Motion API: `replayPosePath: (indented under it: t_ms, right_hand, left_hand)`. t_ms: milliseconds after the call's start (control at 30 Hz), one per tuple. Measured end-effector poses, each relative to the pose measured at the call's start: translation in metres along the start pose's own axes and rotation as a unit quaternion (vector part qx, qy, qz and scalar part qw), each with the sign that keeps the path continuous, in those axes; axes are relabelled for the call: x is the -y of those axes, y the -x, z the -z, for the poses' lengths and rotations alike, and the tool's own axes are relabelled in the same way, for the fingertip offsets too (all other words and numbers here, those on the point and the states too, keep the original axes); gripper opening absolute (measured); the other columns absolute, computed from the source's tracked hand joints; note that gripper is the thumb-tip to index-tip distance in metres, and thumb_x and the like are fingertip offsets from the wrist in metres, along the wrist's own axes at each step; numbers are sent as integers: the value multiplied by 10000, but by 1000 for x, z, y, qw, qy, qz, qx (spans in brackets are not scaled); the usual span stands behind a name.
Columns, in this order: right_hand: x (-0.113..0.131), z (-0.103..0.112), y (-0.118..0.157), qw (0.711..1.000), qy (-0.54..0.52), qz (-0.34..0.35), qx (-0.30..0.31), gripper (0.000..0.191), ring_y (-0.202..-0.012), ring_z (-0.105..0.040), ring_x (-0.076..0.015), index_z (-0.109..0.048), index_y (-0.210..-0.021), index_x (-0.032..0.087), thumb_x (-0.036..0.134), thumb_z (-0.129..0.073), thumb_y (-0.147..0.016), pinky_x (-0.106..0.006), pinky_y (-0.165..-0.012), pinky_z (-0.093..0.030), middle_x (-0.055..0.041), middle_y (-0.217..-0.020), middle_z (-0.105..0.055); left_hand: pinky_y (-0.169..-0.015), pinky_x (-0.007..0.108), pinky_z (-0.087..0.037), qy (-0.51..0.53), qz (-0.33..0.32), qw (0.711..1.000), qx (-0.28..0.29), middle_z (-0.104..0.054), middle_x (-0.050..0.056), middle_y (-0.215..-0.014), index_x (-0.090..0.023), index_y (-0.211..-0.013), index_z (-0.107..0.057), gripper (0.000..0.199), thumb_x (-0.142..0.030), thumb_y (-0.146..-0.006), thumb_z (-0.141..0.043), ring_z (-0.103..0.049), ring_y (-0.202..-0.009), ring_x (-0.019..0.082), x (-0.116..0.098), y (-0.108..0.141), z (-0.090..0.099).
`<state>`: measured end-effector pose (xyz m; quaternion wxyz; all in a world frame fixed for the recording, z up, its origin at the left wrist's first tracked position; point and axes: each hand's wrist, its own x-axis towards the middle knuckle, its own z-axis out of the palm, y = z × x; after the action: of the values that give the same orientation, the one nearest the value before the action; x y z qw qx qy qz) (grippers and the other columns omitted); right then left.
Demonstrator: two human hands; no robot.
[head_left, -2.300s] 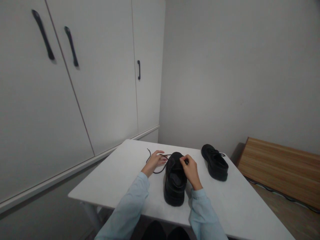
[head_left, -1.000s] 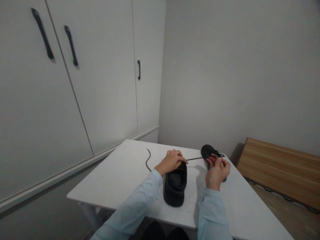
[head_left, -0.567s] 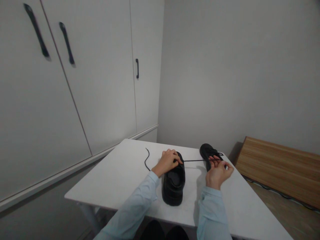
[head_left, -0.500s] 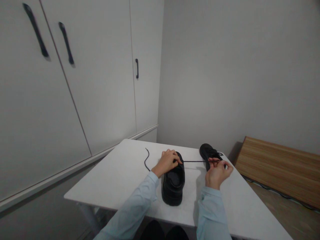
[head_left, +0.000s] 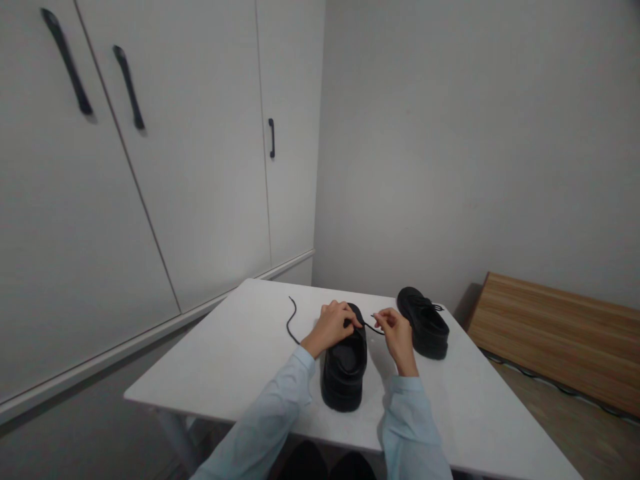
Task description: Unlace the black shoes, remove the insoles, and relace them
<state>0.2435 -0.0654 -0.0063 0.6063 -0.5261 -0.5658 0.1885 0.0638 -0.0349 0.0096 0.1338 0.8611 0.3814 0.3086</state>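
Note:
A black shoe (head_left: 342, 383) stands on the white table with its heel toward me. My left hand (head_left: 333, 325) lies over its upper front, fingers closed on the shoe near the lacing. Just right of the shoe, my right hand (head_left: 395, 331) pinches the end of a black shoelace (head_left: 374, 329), which sags between the hand and the shoe. Another length of lace (head_left: 289, 322) curves over the table left of my left hand. The toe of the shoe is partly hidden by my left fingers.
A second black shoe (head_left: 429, 333), laced, stands to the right behind my right hand. The white table (head_left: 225, 360) runs along white cupboards (head_left: 210, 167) at the left. A wooden board (head_left: 560, 333) lies beyond the table's right edge.
My right hand has moved left from the second shoe toward the nearer one, uncovering the second shoe. The lace it holds was taut and now hangs slack. My left hand has stayed in place.

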Motion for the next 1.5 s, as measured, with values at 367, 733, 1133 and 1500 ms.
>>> replayPosePath:
  t_ms: [367,733,1133,1500]
  right_hand:
    - [6,-4,3,993,88,10,84,394,-586,-606,-188,-643,-616,169,512,-532,-776,-274,-584,-438,-48,-584,-661]
    - [12,-8,5,992,96,12,87,296,-594,-602,-191,-661,-615,168,417,-579,-753,-280,-589,-430,-43,-586,-664]
    - [6,-9,4,991,97,4,88,318,-553,-589,-186,-647,-585,169,448,-604,-733,-276,-546,-420,-46,-558,-658]
    - [1,-9,2,992,83,38,84,272,-709,-591,-208,-657,-704,186,457,-640,-710,-323,-662,-458,-58,-753,-664]
  left_hand:
    - [-809,354,-334,-31,10,999,8,-631,13,-951,-266,-832,-714,176,-168,-757,-589,-491,-940,215,-5,1,1]
    - [-786,341,-329,-23,13,1000,-6,-617,3,-940,-283,-860,-688,160,-204,-729,-640,-497,-935,220,-7,1,-3]
    - [-782,350,-333,-34,24,998,-41,-588,24,-950,-234,-801,-684,110,-316,-729,-673,-485,-946,224,-7,4,-6]
    - [-798,344,-351,-5,37,999,-25,-593,22,-970,-223,-810,-675,74,-267,-758,-647,-489,-970,216,-7,3,-8]
